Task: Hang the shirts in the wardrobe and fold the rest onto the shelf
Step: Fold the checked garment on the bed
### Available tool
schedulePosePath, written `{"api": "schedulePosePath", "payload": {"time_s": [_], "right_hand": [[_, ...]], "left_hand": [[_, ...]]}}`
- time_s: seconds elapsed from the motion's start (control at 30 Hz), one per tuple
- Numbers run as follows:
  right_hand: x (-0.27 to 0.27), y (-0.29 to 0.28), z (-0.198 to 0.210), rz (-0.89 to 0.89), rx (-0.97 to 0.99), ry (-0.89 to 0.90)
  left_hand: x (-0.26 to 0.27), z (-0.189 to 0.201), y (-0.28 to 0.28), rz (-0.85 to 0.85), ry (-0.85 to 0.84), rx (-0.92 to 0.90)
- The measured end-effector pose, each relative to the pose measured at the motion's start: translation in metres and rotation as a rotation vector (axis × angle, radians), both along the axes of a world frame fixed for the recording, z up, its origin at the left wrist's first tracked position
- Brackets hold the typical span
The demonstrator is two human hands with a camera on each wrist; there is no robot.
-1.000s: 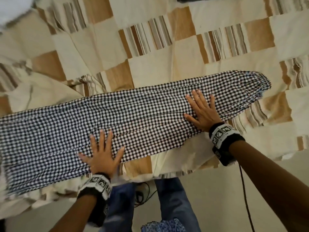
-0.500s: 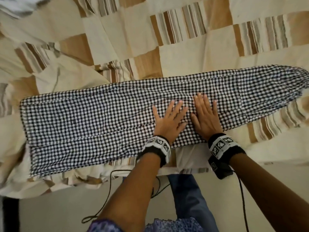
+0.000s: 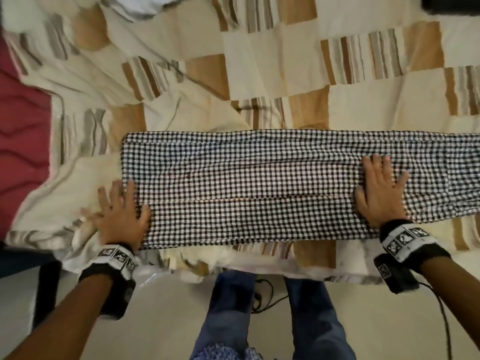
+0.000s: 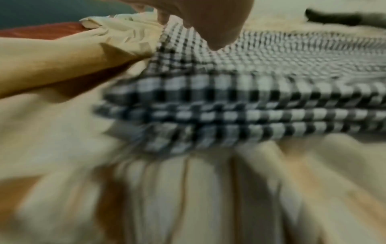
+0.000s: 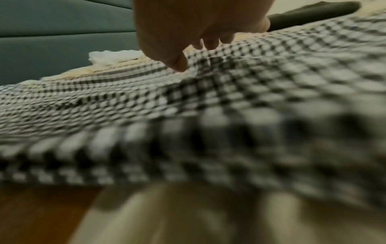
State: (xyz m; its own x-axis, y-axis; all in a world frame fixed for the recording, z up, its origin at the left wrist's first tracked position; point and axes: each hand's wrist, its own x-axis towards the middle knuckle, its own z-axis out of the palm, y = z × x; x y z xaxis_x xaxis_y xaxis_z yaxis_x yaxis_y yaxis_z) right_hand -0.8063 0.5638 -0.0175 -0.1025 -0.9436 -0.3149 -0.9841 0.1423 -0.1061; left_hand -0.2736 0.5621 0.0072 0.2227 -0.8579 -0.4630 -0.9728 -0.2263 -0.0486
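The two hands were side by side at the middle of the checked garment (image 3: 259,188) half a second ago; now they have swept apart. The left hand (image 3: 122,211) sits at the garment's left end, fingers spread flat, half on the cloth and half on the patchwork bedcover (image 3: 272,63) beside it. The right hand (image 3: 380,189) is pressed flat on the garment well toward its right end, fingers straight too. Neither one grips anything; both palms simply press down.

That outward stroke reads to me as smoothing, and the cloth does lie flatter and squarer than it did (the left edge is now a clean straight line). I'd judge the piece ready for its next fold, which puts this item partway along the folding half of the job, with the shelf not yet in sight.

The garment lies on the bedcover, along the bed's near edge just in front of the person's legs (image 3: 233,307). Its long axis runs left to right across the bedcover, parallel to that near edge; the squared end points left toward the red mattress (image 3: 20,141), and the other end runs out of view on the right. From the left wrist view the near edge shows several stacked layers.
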Motion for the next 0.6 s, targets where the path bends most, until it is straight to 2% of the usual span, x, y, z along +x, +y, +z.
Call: {"api": "schedulePosePath", "payload": {"time_s": [0.1, 0.17, 0.23, 0.33, 0.4, 0.5, 0.6], "right_hand": [[0.053, -0.03, 0.004, 0.194, -0.044, -0.036], [0.095, -0.052, -0.004, 0.358, -0.01, -0.04], [0.137, -0.069, -0.014, 0.405, 0.034, -0.016], [0.194, -0.087, -0.021, 0.272, 0.07, 0.013], [0.232, -0.094, -0.019, 0.277, 0.062, 0.009], [0.299, -0.096, -0.015, 0.523, 0.032, 0.007], [0.348, -0.093, -0.016, 0.738, 0.072, 0.011]], "left_hand": [[-0.036, -0.001, -0.031, -0.214, 0.102, -0.101], [-0.072, -0.008, -0.049, -0.422, 0.155, -0.101], [-0.094, -0.018, -0.066, -0.543, 0.185, -0.069], [-0.081, -0.031, -0.089, -0.385, 0.188, -0.069], [-0.053, -0.031, -0.1, -0.224, 0.186, -0.093], [-0.004, -0.023, -0.11, -0.013, 0.187, -0.039], [0.028, -0.01, -0.102, -0.016, 0.155, -0.091]]}}
